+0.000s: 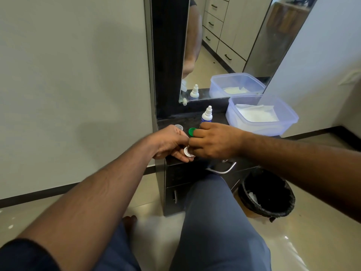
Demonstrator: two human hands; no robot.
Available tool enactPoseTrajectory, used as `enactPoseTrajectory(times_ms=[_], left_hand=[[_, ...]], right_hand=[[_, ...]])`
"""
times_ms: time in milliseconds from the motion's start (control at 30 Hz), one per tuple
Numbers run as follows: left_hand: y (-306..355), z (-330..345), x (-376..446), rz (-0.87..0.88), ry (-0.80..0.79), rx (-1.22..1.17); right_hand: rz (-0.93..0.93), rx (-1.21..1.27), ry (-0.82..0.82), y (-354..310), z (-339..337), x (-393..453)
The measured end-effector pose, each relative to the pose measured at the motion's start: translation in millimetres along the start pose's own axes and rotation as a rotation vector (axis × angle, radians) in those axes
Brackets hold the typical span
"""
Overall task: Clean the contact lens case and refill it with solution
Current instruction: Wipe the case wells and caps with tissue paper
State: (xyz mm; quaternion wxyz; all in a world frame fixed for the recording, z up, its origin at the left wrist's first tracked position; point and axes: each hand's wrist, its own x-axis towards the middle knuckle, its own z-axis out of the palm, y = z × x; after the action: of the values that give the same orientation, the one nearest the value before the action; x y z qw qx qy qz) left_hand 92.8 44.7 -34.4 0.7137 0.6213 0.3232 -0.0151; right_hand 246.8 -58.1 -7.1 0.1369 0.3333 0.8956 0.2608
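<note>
At frame centre, the left hand (172, 143) holds the small white round contact lens case (188, 151) over the dark counter (216, 118) front edge; the right hand (213, 140) pinches a green round cap (192, 132), apparently just unscrewed. Keep the case level and inboard. Free room is slim: the white dropper solution bottle (207, 115) stands just behind.

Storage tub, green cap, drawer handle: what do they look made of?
Storage tub: translucent bluish plastic, slightly frosted; the white tissue inside shows through its wall.
Green cap, held in the right hand: opaque plastic, smooth, with an even colour.
Drawer handle: probably metal, brushed or polished; silvery with bright highlights.
</note>
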Motion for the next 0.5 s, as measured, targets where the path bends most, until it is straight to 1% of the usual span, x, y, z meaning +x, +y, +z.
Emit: enactPoseTrajectory(times_ms=[67,167,233,300,367,400,433,467,500], left_hand=[[0,1,-1,0.011,0.008,0.004],[1,2,-2,0.028,0.028,0.009],[0,3,-2,0.036,0.05,0.001],[-1,5,-1,0.039,0.076,-0.005],[-1,7,0,0.033,0.1,0.001],[-1,7,0,0.031,0.109,0.007],[-1,7,0,0.032,0.115,0.009],[-1,6,0,0.034,0.122,0.004],[-2,6,0,0.036,0.131,-0.015]], right_hand=[[0.058,0.03,-0.009,-7,3,-1],[0.178,0.096,0.057,-21,7,-4],[0.316,0.16,0.065,-32,8,-3],[0.541,0.296,0.034,-46,3,4],[0.861,0.546,-0.058,-57,-6,19],[1.017,0.71,-0.102,-59,-11,27],[1.166,0.91,-0.106,-58,-15,34],[1.314,1.13,-0.067,-56,-15,39],[1.471,1.374,0.026,-52,-14,43]])
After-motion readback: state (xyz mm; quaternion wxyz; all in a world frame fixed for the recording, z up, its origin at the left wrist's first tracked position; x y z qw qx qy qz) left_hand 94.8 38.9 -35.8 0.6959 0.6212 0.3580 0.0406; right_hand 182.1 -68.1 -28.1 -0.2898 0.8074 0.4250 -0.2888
